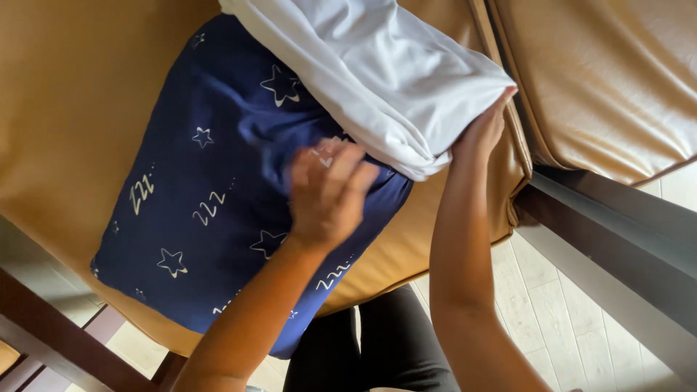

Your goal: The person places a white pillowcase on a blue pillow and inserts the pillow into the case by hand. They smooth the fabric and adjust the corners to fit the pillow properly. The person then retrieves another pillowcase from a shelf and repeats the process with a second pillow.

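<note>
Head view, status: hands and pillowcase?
Left hand blurred over navy star-print pillowcase. Right hand against white fabric pillow. Tan leather cushion beneath.

Two bare hands in frame: left hand [328, 190] at centre, blurred, over the blue cloth; right hand [484, 129] right of centre at the white cloth's corner. One navy pillowcase [207, 189] with white star and zigzag print, centre-left. One white cloth [377, 69], upper middle. Two tan leather cushions: one large cushion [69, 109] filling the left and centre, a second cushion [610, 72] in the upper right. One dark wooden frame rail [51, 334], lower left. One pale plank floor [552, 305], lower right.
</note>
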